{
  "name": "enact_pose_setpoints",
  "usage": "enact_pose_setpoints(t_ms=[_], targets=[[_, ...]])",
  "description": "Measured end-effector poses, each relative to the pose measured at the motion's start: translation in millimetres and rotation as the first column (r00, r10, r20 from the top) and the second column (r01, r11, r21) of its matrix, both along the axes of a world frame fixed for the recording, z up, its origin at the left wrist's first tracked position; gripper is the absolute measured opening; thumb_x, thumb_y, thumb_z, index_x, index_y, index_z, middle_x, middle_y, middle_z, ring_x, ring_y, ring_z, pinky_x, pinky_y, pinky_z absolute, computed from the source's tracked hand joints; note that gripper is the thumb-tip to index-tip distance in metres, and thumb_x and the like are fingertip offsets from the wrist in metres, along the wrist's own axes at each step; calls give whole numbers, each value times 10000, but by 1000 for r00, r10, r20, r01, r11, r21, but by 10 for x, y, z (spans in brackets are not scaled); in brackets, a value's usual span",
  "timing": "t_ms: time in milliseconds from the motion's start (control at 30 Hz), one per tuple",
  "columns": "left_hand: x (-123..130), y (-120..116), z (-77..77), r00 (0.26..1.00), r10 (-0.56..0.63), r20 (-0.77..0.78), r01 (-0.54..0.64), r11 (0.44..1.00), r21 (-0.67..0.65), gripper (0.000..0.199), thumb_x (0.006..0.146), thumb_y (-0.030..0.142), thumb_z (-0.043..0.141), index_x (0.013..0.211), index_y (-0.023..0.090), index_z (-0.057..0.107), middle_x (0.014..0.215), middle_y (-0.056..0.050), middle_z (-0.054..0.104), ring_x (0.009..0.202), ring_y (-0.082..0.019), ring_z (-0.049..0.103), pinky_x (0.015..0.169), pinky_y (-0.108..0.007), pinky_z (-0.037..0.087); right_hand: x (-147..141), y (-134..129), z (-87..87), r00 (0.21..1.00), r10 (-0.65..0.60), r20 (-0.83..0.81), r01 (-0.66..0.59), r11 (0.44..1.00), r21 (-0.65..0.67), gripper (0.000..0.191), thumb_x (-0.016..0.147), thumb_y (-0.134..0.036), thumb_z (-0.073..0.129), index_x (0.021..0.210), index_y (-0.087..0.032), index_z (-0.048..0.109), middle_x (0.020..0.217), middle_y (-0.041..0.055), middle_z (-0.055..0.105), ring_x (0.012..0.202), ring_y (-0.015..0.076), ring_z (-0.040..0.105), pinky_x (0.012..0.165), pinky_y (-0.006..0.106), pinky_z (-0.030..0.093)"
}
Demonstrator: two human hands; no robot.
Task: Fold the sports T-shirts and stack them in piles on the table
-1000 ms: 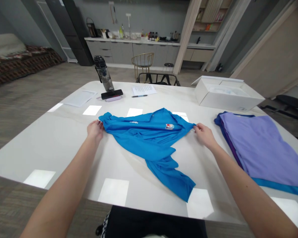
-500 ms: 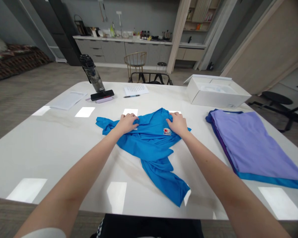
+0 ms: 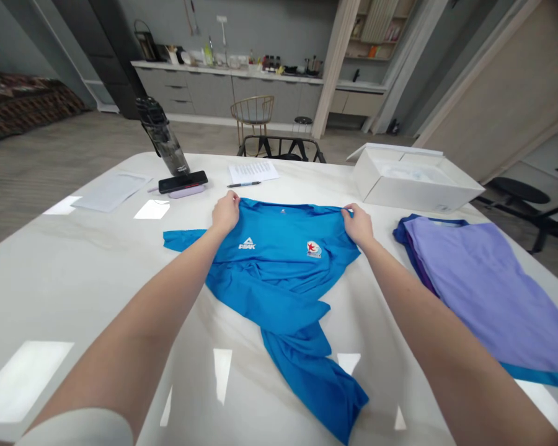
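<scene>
**Two hands lift the far edge of a bright blue polyester sports shirt (image 3: pixel 279 260) on a glossy white table (image 3: pixel 60 297)**

Left hand (image 3: pixel 225 212) and right hand (image 3: pixel 359 225), well apart, each pinch the fabric; the shirt's near end lies twisted, beside a folded lilac garment (image 3: pixel 483 291).

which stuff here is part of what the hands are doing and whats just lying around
In use:
- blue PEAK shirt, pinched at its top edge
- left hand
- right hand

Lying about:
- folded lilac garment
- open white box
- water bottle
- phone
- pen
- printed sheet
</scene>
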State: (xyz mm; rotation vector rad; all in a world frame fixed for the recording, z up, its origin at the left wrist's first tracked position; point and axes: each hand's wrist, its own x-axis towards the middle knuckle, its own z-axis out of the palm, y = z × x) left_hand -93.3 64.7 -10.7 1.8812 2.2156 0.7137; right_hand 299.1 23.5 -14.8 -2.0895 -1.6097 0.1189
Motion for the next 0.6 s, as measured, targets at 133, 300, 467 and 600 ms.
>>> enact_pose_setpoints(t_ms=[133,300,467,600], targets=[[80,-34,-26,983,-46,-178,65,993,100,341,1047,292,387,1300,205,599,1285,-172,666,1224,-352,599,999,-484,457,137,155,-96,997,22,-75,-27,998,-59,410,992,-470,505,1197,-177,706,1120,138,736,1045,301,664,913,393,494],[120,-379,-130,862,-370,-347,403,915,23,378,1030,248,398,1334,207,619,1327,-147,639,1246,-303,591,1057,-436,463,119,-197,-98,977,184,109,-187,982,15,572,892,-617,642,1304,-222,679,1302,157,636,1189,344,589,960,445,490],[79,-568,-306,863,-397,-312,362,917,-165,559,1067,478,338,1518,197,511,1604,-153,459,1479,-332,421,1210,-532,344,138,-567,-142,873,487,-22,-484,859,-167,307,937,-421,618,1134,-216,730,986,66,718,900,232,660,826,329,505],[85,-647,-317,894,-353,-275,274,918,-288,683,1057,590,223,1642,256,332,1728,-111,244,1594,-367,198,1251,-666,164,226,-795,-126,931,364,-9,-359,915,-186,215,957,-347,576,1064,-211,705,925,55,737,839,222,672,757,305,481]])
